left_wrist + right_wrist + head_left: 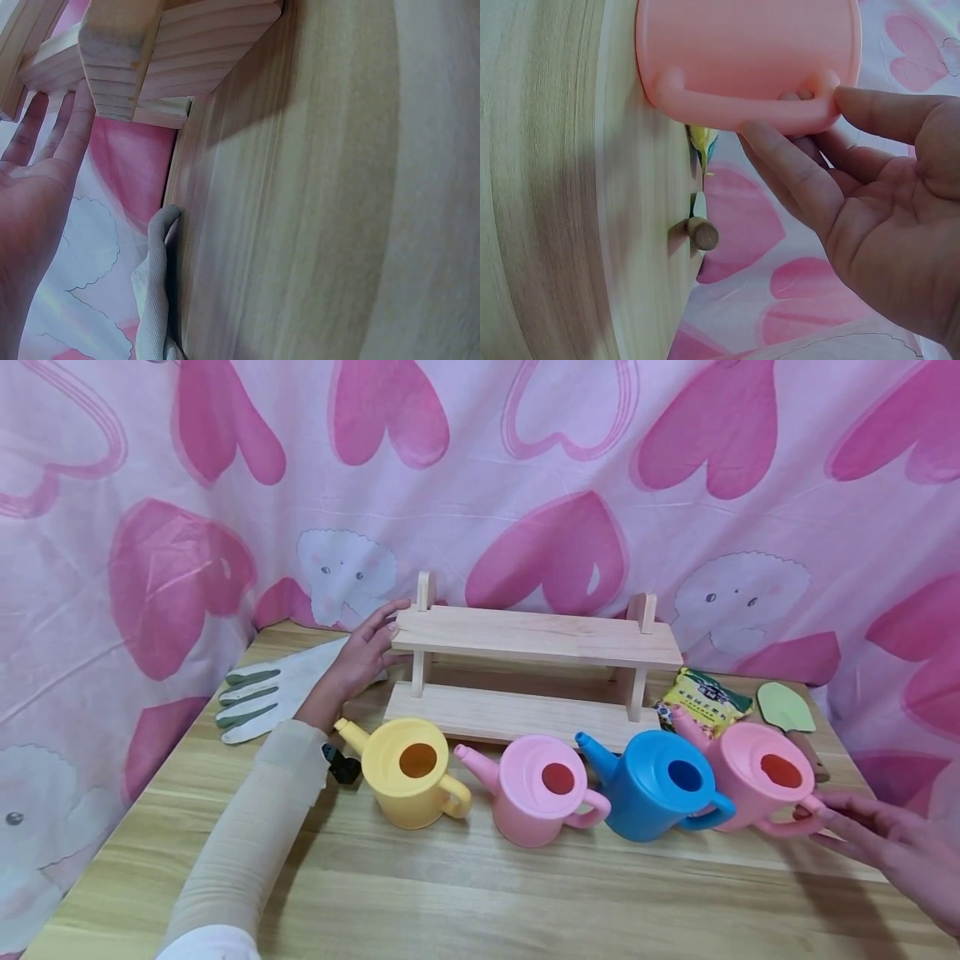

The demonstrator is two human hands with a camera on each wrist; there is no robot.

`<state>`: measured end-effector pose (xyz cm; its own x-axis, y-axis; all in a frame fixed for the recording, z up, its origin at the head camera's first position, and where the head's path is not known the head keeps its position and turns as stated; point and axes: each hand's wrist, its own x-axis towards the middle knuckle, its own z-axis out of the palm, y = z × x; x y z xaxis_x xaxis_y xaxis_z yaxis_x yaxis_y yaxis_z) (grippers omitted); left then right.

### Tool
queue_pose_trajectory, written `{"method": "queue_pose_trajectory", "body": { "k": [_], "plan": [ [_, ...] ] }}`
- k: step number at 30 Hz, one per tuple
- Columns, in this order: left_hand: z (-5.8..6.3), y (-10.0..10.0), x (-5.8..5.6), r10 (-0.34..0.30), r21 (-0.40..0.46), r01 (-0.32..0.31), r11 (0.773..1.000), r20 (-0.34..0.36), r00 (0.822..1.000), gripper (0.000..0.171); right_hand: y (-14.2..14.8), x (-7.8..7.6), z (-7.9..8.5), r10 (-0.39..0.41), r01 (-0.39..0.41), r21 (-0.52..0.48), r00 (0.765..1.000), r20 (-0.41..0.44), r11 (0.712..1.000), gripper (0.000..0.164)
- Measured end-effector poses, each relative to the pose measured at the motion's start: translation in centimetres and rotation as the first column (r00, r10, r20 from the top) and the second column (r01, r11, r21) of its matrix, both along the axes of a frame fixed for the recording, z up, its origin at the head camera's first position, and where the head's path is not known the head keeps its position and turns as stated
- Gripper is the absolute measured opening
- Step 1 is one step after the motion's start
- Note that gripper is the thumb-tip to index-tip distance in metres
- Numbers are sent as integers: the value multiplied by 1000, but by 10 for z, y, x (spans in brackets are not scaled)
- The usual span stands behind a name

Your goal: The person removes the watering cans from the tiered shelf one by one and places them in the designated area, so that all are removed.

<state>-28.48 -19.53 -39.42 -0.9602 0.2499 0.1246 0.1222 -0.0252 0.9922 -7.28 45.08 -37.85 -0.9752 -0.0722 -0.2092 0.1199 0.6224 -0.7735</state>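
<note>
A two-tier wooden shelf [536, 635] stands at the back of the table. At its left end my left hand [363, 656] touches the upper board; the left wrist view shows those fingers nearly straight against the wood [56, 64]. On the right, my right hand [885, 839] holds the handle of a salmon-pink watering can [757, 768]. In the right wrist view, thumb and fingers meet round that handle [742, 109]. To its left stand a blue watering can [648, 797], a pink watering can [536, 797] and a yellow watering can [405, 777], spouts pointing left.
White-and-green gloves [262, 689] lie beside my left forearm. A small black object [342, 766] sits by the yellow can. Behind the salmon-pink can are a yellow packet [708, 702] and a green trowel [785, 707] with a wooden handle. Pink heart-patterned cloth [465, 518] hangs behind the table.
</note>
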Motion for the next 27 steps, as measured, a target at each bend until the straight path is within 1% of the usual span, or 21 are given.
{"method": "queue_pose_trajectory", "body": {
  "k": [1, 3, 6, 8, 11, 14, 17, 20, 22, 25, 27],
  "plan": [
    [0, 0, 0, 0, 1, 0, 1000, 0, 1000, 50, -2, -2, 2, -10, 9, 26, 999, 32, 1000, 40],
    [0, 0, 0, 0, -6, 0, 1000, -3, 1000, 50, -4, -4, 6, -22, 19, 47, 997, 75, 999, 50],
    [0, -1, -1, 5, -10, -5, 1000, -6, 1000, 49, -5, -6, 8, -15, 11, 42, 995, 96, 999, 51],
    [0, -1, -1, -1, -7, 1, 1000, -7, 1000, 49, -5, -6, 8, -10, 5, 48, 995, 94, 999, 51],
    [0, -1, -2, -7, 12, 7, 1000, -5, 1000, 49, -4, -7, 10, -21, 14, 69, 993, 112, 998, 54],
    [0, 0, -2, 2, 10, -2, 1000, -6, 1000, 48, -5, -9, 11, -23, 12, 86, 991, 135, 996, 56],
    [1, 0, -1, 2, 9, -2, 1000, -6, 1000, 48, -5, -8, 12, -14, 1, 96, 991, 135, 995, 57],
    [2, 0, -1, -4, 13, 4, 1000, -5, 1000, 48, -6, -9, 13, 6, -19, 132, 995, 100, 991, 60],
    [2, 0, 0, -2, 12, 2, 1000, -3, 1000, 48, -7, -10, 15, 19, -29, 171, 998, 59, 985, 63],
    [2, -1, 0, 6, -4, -6, 1000, -4, 1000, 48, -7, -13, 15, 42, -26, 218, 996, -73, 976, 61],
    [1, -2, -1, 6, -10, -6, 1000, -1, 1000, 49, -11, -18, 17, 37, -7, 250, 992, -118, 968, 64]
  ]
}}
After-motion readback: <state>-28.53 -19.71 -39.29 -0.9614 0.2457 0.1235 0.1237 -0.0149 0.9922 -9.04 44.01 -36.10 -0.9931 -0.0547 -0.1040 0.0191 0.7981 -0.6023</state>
